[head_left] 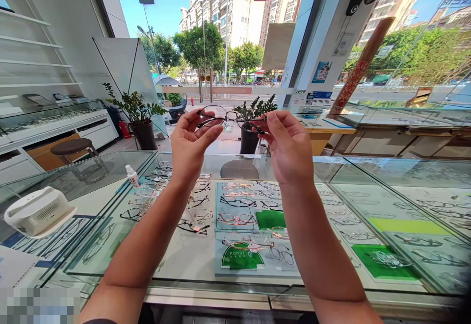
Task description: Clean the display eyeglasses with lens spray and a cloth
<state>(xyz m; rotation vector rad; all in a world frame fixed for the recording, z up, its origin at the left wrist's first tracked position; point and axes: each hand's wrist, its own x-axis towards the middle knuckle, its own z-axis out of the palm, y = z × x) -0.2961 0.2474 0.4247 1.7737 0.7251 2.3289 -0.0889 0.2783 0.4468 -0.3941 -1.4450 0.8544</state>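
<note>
Raised above the glass counter, a pair of thin dark-framed eyeglasses [231,113] spans my two hands in the head view. My left hand [191,145] pinches its left side, thumb below and fingers behind. On the other side, my right hand [289,140] grips the right edge between thumb and fingers. Both temples seem folded inward across the lenses. Below my arms, the glass display case [184,270] holds rows of eyeglass frames, among them a dark pair [238,201] and a pinkish pair [236,219].
A white device [39,211] and a small white spray bottle [132,176] sit on the counter at left. Beyond it are a round stool [71,147], potted plants [144,135] and a glass front facing a street. Another display case [423,206] continues rightward.
</note>
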